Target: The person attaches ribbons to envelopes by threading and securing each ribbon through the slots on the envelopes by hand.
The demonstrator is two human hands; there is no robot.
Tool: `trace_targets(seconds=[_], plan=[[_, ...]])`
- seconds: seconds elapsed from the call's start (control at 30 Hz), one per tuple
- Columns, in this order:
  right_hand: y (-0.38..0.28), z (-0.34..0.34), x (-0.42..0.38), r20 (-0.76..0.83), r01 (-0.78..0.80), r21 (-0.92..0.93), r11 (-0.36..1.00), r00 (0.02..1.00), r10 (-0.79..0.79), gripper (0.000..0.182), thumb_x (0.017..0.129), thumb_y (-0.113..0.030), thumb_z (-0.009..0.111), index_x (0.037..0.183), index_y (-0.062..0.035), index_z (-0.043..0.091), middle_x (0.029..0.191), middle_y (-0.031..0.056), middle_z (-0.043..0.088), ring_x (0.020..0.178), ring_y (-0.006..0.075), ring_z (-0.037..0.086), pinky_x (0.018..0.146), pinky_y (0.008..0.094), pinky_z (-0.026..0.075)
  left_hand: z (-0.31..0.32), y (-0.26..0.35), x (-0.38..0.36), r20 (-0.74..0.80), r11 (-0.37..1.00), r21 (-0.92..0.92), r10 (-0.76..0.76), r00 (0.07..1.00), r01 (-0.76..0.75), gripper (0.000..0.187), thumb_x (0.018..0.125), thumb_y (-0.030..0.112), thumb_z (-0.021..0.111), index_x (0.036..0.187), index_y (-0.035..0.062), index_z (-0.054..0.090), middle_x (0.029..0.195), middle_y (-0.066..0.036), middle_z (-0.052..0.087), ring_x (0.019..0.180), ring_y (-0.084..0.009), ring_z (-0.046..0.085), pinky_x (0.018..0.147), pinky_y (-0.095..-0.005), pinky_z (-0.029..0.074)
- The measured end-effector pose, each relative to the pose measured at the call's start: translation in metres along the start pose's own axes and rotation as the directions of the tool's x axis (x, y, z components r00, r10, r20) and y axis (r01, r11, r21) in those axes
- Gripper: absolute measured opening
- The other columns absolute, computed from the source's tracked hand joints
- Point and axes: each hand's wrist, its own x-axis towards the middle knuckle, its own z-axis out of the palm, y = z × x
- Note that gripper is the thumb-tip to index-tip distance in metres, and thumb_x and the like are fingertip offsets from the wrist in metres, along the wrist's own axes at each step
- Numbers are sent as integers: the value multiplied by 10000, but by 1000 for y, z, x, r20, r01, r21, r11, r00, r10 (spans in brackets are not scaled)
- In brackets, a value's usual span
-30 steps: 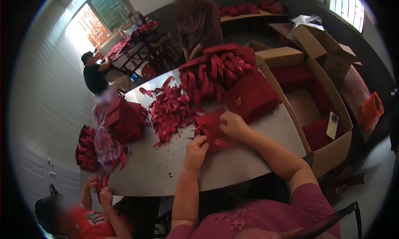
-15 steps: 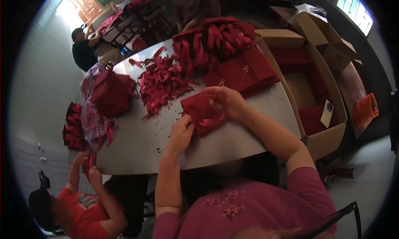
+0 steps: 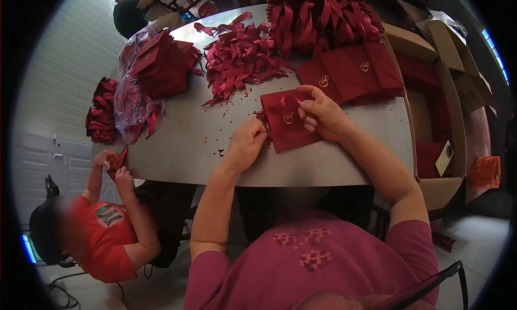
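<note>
A small dark-red paper gift bag [image 3: 293, 135] with a gold emblem lies flat on the table in front of me. My left hand [image 3: 249, 144] is at its left edge, fingers curled and pinching there; the fingertips are partly hidden. At the bag's upper right, my right hand [image 3: 326, 115] has thumb and fingers closed on a red satin ribbon [image 3: 289, 101] that runs across the bag's top. Just beyond my right hand lie overlapping flat red bags [image 3: 344, 67] with the same emblem. Loose red ribbons [image 3: 242, 65] are heaped farther up the table.
Ribboned bags [image 3: 323, 22] are stacked at the far side. A cardboard box [image 3: 439, 187] holding red bags and a phone [image 3: 444, 158] stands at the right. Plastic-wrapped bags [image 3: 161, 67] sit left. A co-worker in a red shirt [image 3: 116, 234] handles a red piece at the table's left corner.
My view has tilted down and shifted. The bag now lies flatter with its emblem showing, and my right hand has gone from blurred motion over it to pinching the ribbon.
</note>
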Motion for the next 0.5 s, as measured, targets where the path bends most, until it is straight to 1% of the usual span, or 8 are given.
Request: trace_targets(seconds=[0.03, 0.1, 0.17, 0.23, 0.27, 0.33, 0.43, 0.5], plan=[[2, 3, 1, -23, 42, -35, 999, 999, -43, 466, 961, -100, 554, 1378, -83, 347, 858, 66, 560, 576, 102, 476, 539, 256, 457, -5, -6, -4, 2, 1000, -1, -3, 1000, 3, 37, 833, -9, 578, 868, -11, 565, 842, -115, 553, 780, -220, 563, 711, -337, 456], [4, 3, 2, -46, 82, -67, 994, 995, -85, 469, 959, -94, 557, 1377, -76, 345, 858, 70, 558, 587, 103, 482, 556, 263, 474, -19, -14, -11, -52, 974, -177, -150, 987, 138, 41, 827, -13, 602, 858, -7, 576, 835, -98, 554, 797, -200, 565, 711, -321, 459], [2, 2, 2, 15, 80, -44, 996, 997, -80, 499, 954, -92, 568, 1393, -65, 333, 879, 78, 570, 631, 106, 512, 607, 277, 507, -22, -16, -11, -52, 993, -101, -68, 996, 63, 31, 826, -29, 599, 836, -5, 581, 856, -70, 585, 751, -168, 590, 672, -293, 471], [1, 4, 2, 35, 84, -47, 995, 996, -82, 514, 954, -94, 572, 1405, -63, 328, 893, 79, 577, 663, 107, 534, 624, 276, 512, -15, -7, -5, -86, 877, -435, -264, 961, 202, 18, 825, -22, 590, 825, -5, 586, 894, -77, 618, 695, -149, 615, 633, -273, 482], [1, 4, 1, 52, 89, -52, 995, 995, -86, 529, 953, -95, 576, 1417, -61, 322, 907, 79, 584, 695, 109, 555, 641, 274, 516, -12, -2, -1, -85, 878, -434, -265, 960, 204, 18, 825, -22, 590, 825, -5, 586, 894, -77, 618, 695, -149, 615, 633, -273, 482], [2, 4, 1, 51, 98, -47, 994, 994, -96, 534, 954, -95, 574, 1423, -61, 322, 916, 77, 589, 717, 111, 571, 660, 271, 519, -9, 11, 11, -140, 730, -646, -400, 906, 223, 39, 823, -9, 595, 860, -1, 602, 898, -75, 639, 670, -127, 632, 609, -256, 490], [2, 3, -1, 59, 111, -43, 993, 992, -109, 539, 952, -93, 574, 1429, -60, 324, 930, 72, 593, 759, 117, 595, 696, 268, 520, -6, 7, 26, -99, 615, -761, -428, 898, 209, 111, 809, -6, 618, 920, -3, 614, 848, -63, 644, 658, -124, 628, 610, -258, 493], [0, 4, -1, 69, 117, -37, 992, 991, -114, 540, 949, -90, 576, 1428, -60, 328, 936, 68, 592, 777, 121, 604, 713, 269, 520, -4, 7, 32, -101, 657, -712, -444, 890, 246, 163, 809, -5, 623, 972, -15, 619, 835, -58, 652, 644, -121, 627, 596, -256, 492]])
